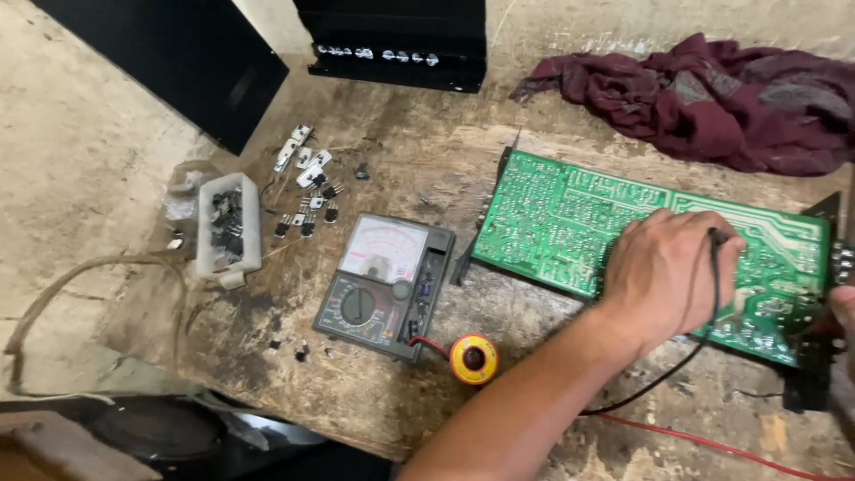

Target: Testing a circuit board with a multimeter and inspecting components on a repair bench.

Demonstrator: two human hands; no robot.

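Observation:
A green circuit board (552,223) lies solder side up on the worn wooden bench. My left hand (668,276) rests on its right half, fingers closed on a black test probe (718,239) whose tip is pressed to the board. The probe's black lead (686,356) trails back under my forearm. Only a sliver of my right hand (844,307) shows at the right edge, over the board's end, with a bit of red beside it; its grip is hidden. An analogue multimeter (383,285) lies left of the board.
A yellow solder spool (473,358) sits by the meter's red plug. A red lead (712,441) crosses the bench's front right. A white box of small parts (227,227) and loose transistors (307,191) lie left. Maroon cloth (712,98) is bunched at back right; black casings (401,44) stand behind.

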